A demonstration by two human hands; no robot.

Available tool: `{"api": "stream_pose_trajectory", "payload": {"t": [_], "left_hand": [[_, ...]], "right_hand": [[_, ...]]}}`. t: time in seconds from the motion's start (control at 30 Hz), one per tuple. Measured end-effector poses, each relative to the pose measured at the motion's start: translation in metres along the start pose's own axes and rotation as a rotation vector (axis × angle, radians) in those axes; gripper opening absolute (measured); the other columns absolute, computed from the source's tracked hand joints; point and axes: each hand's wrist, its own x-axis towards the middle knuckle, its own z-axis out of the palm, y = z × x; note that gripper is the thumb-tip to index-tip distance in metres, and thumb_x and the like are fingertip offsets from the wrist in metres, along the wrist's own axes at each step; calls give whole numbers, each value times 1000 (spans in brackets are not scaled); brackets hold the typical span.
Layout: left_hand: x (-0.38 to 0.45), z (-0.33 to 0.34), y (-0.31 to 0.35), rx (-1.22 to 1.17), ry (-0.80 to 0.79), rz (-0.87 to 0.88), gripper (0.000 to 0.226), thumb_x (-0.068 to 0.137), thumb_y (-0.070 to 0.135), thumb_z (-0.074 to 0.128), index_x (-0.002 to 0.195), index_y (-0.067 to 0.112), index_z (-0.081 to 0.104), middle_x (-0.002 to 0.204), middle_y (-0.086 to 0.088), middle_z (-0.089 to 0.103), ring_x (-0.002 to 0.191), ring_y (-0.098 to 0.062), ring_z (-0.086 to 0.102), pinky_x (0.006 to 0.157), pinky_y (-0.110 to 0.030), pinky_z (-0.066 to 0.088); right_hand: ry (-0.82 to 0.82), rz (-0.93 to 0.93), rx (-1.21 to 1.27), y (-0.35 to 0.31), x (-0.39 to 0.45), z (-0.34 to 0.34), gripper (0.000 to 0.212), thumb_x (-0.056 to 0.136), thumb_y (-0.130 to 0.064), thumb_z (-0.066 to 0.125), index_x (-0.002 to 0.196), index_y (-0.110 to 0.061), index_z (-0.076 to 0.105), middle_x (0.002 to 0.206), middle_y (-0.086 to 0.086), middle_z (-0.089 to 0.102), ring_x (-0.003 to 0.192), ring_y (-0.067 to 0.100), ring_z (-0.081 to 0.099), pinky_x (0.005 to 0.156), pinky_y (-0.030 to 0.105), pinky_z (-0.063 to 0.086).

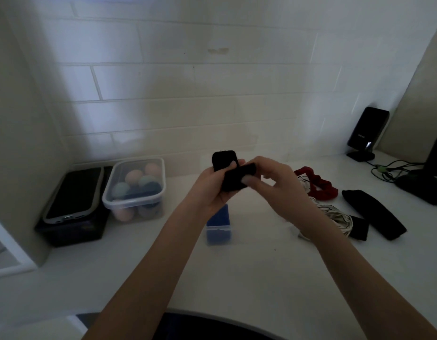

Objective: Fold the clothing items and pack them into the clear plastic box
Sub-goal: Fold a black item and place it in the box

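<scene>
At the centre of the frame we hold a small black garment, rolled or folded into a thick bundle, raised above the white counter. Our left hand is closed around its lower part, thumb pressed on the front of the cloth; our right hand pinches the bundle's right end between thumb and fingers. What kind of garment it is we cannot tell in the dim light. At centre left of the frame, against the tiled wall, stands the clear plastic box, lid off, holding rolled pieces in peach, pale green and dark blue. Touching its left side sits a dark crate with a black, grey-rimmed oval object lying on top. Just below our hands, on the counter, stands a small clear case with blue contents. To the right of centre lie the pieces not yet packed: a red ruffled cloth farthest back, a white cloth with dark stripes partly hidden behind our right forearm, a small black piece beside it, and a long black piece lying on a slant at the far right. At the upper right of the frame a black device on a stand leans by the wall, with cables running to another dark object cut off by the right edge.
</scene>
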Motion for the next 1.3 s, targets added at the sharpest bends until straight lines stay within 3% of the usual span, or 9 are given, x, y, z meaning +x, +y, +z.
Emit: {"api": "stream_pose_trajectory", "payload": {"t": [0.1,0.2,0.4,0.5,0.6,0.83,1.0,1.17,1.3], "left_hand": [[-8,8,-7,147,-71,54,26,94,-1,40,112,4,59,106,-15,66,90,-18,69,77,-25,59],[-15,14,-8,219,-101,57,28,95,-4,38,114,5,57,107,-13,66,94,-19,67,78,-26,59],[-24,19,-5,232,-199,16,33,96,-1,38,125,7,52,109,-6,67,96,-14,69,77,-26,59],[-26,19,-4,274,-242,-13,32,95,-3,37,120,7,55,110,-7,68,98,-16,69,81,-27,58],[-27,19,-3,289,-263,-28,33,95,-5,37,106,15,62,101,-3,71,92,-14,71,79,-27,58],[-23,15,1,145,-82,-106,24,94,14,37,101,6,59,95,-12,69,90,-24,67,81,-36,55],[-25,9,-1,651,7,219,6,87,16,62,90,14,68,84,-1,72,77,-8,72,73,-19,57],[-28,3,0,832,60,273,19,89,22,59,95,7,70,91,-12,74,85,-21,72,85,-37,57],[-40,-10,11,1532,119,374,30,92,33,53,99,10,71,93,-8,73,85,-24,65,82,-39,51]], "right_hand": [[126,105,171,-3,6,1,21,87,-28,58,84,-9,64,74,25,65,71,29,61,69,48,51],[199,155,229,-4,7,1,15,88,-23,62,85,-8,65,72,33,64,77,46,63,71,55,53],[280,164,84,-6,6,1,11,86,-24,64,83,-14,59,80,-5,60,76,13,53,64,25,43],[173,235,145,-9,4,-3,10,89,-25,60,88,-16,56,91,-2,68,97,17,62,80,35,54],[137,266,226,-13,1,-3,12,90,-25,59,89,-16,52,84,8,70,89,23,67,78,47,56],[240,306,350,-12,2,-12,18,87,-11,64,100,-15,52,83,8,74,79,14,72,66,30,59],[286,352,282,-9,0,-6,28,85,-24,67,106,-20,50,83,11,74,78,20,72,73,42,60],[232,412,271,-8,-2,0,24,87,-23,65,104,-17,49,86,12,72,78,21,72,69,40,62],[179,468,115,1,-4,-2,24,84,-21,68,93,-16,46,79,14,71,74,24,71,63,43,59]]}}
